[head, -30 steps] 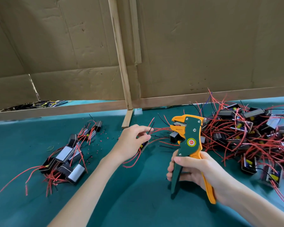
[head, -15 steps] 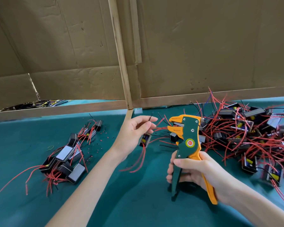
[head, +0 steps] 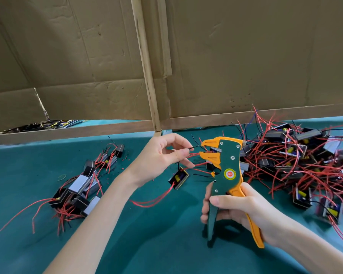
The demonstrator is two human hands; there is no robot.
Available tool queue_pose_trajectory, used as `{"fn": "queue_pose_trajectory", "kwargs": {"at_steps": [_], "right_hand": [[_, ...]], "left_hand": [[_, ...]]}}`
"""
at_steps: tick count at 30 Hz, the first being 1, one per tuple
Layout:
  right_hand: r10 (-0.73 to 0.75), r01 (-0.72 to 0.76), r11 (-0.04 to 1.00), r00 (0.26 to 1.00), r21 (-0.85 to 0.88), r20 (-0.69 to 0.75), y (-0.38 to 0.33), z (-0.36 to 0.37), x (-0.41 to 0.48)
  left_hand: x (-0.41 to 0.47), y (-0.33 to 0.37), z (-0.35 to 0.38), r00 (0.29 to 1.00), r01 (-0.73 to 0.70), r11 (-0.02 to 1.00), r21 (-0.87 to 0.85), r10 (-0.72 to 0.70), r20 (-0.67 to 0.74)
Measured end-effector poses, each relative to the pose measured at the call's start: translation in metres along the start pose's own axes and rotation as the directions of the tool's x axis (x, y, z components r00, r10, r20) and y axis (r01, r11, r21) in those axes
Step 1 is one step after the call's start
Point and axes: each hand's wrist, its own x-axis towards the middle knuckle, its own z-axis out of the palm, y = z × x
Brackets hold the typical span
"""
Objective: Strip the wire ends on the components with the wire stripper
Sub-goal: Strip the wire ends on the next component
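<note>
The right pile of components [head: 305, 155] runs off the right edge, and its nearest pieces are blurred, so no count is possible. The right hand [head: 240, 208] covers the middle of the wire stripper's [head: 226, 167] handles. Its fingers curl round the green handle and the orange one lies against its palm, with the orange jaws standing apart and pointing left. The left hand [head: 162, 157] pinches a thin black wire [head: 194, 147] between thumb and forefinger, with the other fingers loosely spread. The wire's tip reaches the jaw tips, though whether it lies between them cannot be told. The component [head: 178, 177] on that wire dangles just below the left hand, with its red leads trailing towards the near side. A smaller pile of components [head: 81, 186] lies well apart on the left, beside a rubber band [head: 62, 177] and scattered red specks. Everything rests on a teal cloth table top [head: 147, 244], backed at the far side by a creased cardboard wall [head: 246, 56] with an upright wooden strip [head: 145, 66]. Far left, below the cardboard, lies a dim tangle of wires [head: 48, 123] that is hard to make out. A round yellow and red sticker [head: 230, 174] on the stripper bears letters that seem to read "DK".
</note>
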Motion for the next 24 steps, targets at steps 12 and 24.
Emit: {"fn": "queue_pose_trajectory", "kwargs": {"at_steps": [12, 24], "right_hand": [[0.000, 0.001, 1.000, 1.000, 0.024, -0.005, -0.004, 0.004, -0.003], [-0.006, 0.007, 1.000, 0.999, -0.019, 0.043, -0.003, 0.003, -0.005]], "left_hand": [[-0.002, 0.005, 0.004, 0.999, -0.004, 0.999, 0.037, 0.002, 0.048], [-0.003, 0.013, -0.001, 0.996, 0.027, 0.996, 0.091, -0.035, 0.087]]}}
